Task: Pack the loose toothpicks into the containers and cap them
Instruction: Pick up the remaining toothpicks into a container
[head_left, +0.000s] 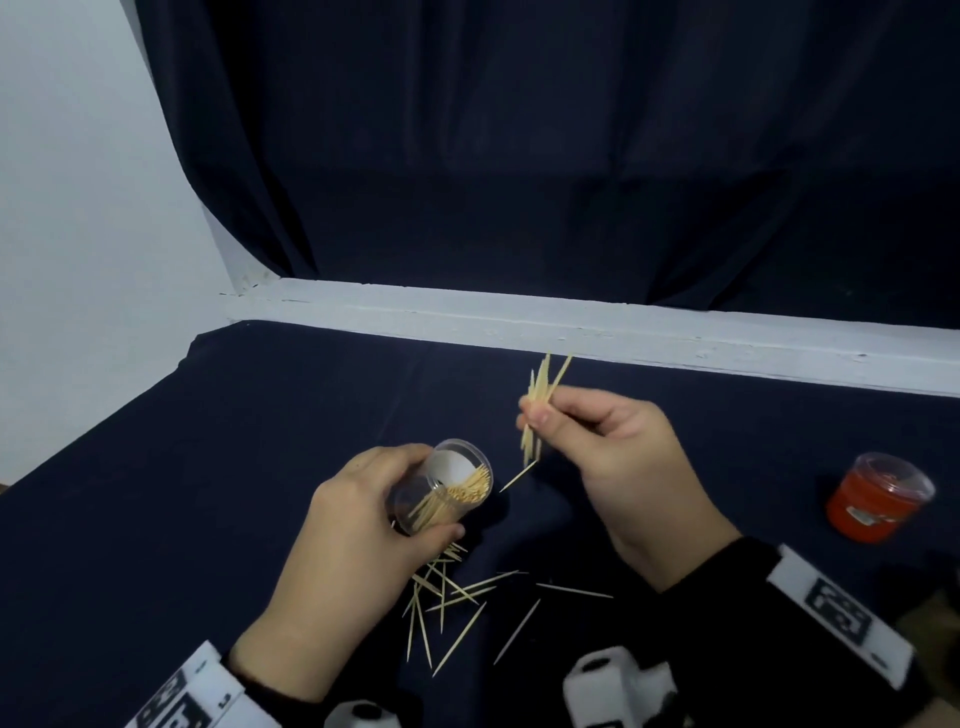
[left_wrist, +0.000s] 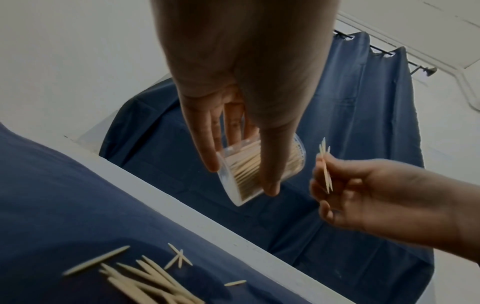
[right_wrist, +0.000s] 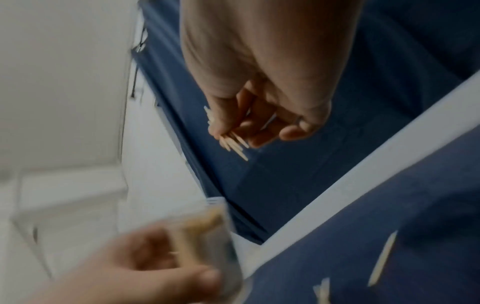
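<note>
My left hand grips a clear container, fingers and thumb curled round its wall, tilted so that its open mouth faces up and to the right, toward my other hand. The container is partly filled: toothpicks lie packed along its lower side, their tips reaching the rim. In the left wrist view my thumb and fingers run down the container's sides, with the packed sticks visible through the wall. My right hand is raised just right of and slightly above the container's mouth, apart from it, thumb and forefinger pinching a small bundle of toothpicks near its middle; the sticks stand roughly upright and splay at the top, while one stick hangs at a slant between the bundle and the mouth. The right wrist view, blurred, shows the same bundle projecting below my curled fingertips. Loose toothpicks lie scattered on the dark blue cloth directly below and near my left hand, a few stragglers reaching toward my right wrist. A second container with a red label rests on the cloth well to the right of my right hand, tilted, with a clear top end; I cannot tell whether it is capped.
</note>
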